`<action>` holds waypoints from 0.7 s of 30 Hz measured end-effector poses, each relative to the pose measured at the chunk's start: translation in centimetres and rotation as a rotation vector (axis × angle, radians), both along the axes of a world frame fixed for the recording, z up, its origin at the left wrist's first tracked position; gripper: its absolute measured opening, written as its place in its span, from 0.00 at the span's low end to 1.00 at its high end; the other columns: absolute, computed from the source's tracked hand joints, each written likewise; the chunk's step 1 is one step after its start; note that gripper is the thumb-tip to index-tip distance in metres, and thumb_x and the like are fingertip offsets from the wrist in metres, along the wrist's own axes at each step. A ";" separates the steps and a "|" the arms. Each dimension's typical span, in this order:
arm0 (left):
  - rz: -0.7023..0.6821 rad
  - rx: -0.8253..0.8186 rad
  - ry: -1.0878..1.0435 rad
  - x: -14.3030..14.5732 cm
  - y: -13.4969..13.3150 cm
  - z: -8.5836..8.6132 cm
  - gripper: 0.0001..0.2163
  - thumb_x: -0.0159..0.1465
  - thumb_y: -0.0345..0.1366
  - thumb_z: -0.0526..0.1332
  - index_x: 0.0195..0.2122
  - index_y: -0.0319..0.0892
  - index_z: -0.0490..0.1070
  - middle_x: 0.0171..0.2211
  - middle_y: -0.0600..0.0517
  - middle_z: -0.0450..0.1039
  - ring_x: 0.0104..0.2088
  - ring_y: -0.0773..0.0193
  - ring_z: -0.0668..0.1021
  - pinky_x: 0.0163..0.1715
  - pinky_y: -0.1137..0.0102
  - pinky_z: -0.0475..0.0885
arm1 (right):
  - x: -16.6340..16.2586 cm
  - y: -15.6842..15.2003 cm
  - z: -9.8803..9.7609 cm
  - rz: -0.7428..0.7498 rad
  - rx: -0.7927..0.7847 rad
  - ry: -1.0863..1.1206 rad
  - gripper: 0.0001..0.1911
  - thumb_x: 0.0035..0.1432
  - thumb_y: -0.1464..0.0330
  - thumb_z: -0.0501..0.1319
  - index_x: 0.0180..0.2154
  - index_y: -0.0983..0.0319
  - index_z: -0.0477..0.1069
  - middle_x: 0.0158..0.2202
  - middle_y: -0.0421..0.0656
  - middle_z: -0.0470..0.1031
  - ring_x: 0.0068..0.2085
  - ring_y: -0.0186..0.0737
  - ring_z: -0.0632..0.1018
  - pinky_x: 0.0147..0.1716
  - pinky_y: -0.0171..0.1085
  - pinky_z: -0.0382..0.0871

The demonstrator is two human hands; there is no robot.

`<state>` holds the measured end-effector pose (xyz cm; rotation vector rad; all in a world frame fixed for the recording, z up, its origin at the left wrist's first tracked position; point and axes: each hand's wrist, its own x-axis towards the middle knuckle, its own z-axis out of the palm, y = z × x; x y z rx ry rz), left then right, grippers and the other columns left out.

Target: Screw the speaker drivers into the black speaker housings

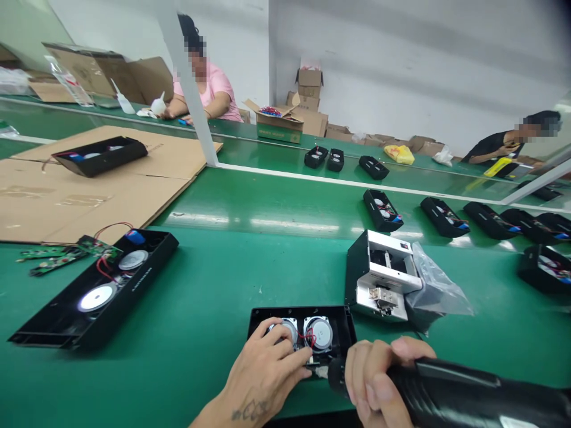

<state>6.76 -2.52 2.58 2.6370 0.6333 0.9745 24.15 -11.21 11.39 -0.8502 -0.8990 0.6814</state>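
A small black speaker housing (301, 318) with two round silver drivers and red wires lies open on the green bench in front of me. My left hand (264, 370) rests on its near left edge, fingers pinched together at the tool's tip. My right hand (379, 380) is wrapped round a black electric screwdriver (464, 392), whose tip meets the housing's near edge beside my left fingertips.
A metal and black fixture box (379, 274) with a plastic bag (439, 288) stands to the right. A long black speaker housing (96, 291) and green circuit boards (57, 255) lie left. Several housings (444, 217) sit on the belt. Two people work at the far side.
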 end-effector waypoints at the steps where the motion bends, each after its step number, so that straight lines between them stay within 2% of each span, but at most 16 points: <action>1: 0.000 0.025 -0.018 0.1 0.1 -0.1 0.16 0.85 0.44 0.53 0.48 0.49 0.79 0.29 0.57 0.76 0.38 0.58 0.77 0.58 0.55 0.67 | 0.0 0.1 -0.2 0.014 0.021 -0.008 0.13 0.78 0.64 0.62 0.59 0.45 0.67 0.23 0.29 0.64 0.20 0.34 0.66 0.22 0.32 0.66; 6: 0.013 0.070 -0.063 0.3 0.2 -0.7 0.18 0.86 0.43 0.53 0.42 0.49 0.79 0.27 0.58 0.75 0.38 0.59 0.76 0.59 0.57 0.67 | 0.1 0.5 -1.2 0.014 0.051 -0.004 0.14 0.79 0.67 0.60 0.60 0.47 0.67 0.25 0.30 0.66 0.22 0.33 0.67 0.23 0.32 0.68; 10: 0.011 0.037 -0.072 0.3 0.1 -0.5 0.18 0.85 0.42 0.54 0.40 0.48 0.79 0.27 0.58 0.75 0.38 0.60 0.77 0.59 0.58 0.68 | -0.3 0.6 -1.1 0.015 0.077 -0.048 0.15 0.78 0.68 0.61 0.61 0.47 0.66 0.26 0.30 0.68 0.22 0.33 0.68 0.23 0.32 0.68; 13: 0.001 0.012 -0.077 0.2 0.0 -0.2 0.18 0.85 0.41 0.55 0.38 0.48 0.78 0.26 0.58 0.75 0.38 0.61 0.78 0.59 0.58 0.69 | -0.7 0.6 -0.9 -0.006 0.074 -0.069 0.13 0.78 0.67 0.62 0.60 0.47 0.67 0.25 0.29 0.66 0.22 0.32 0.67 0.23 0.32 0.66; 21: -0.003 0.000 -0.088 0.3 0.1 -0.1 0.20 0.85 0.41 0.54 0.37 0.48 0.78 0.24 0.58 0.75 0.35 0.61 0.77 0.56 0.58 0.71 | -0.2 0.7 -1.1 0.047 0.143 -0.119 0.16 0.79 0.69 0.59 0.62 0.49 0.65 0.26 0.29 0.67 0.21 0.32 0.68 0.22 0.32 0.68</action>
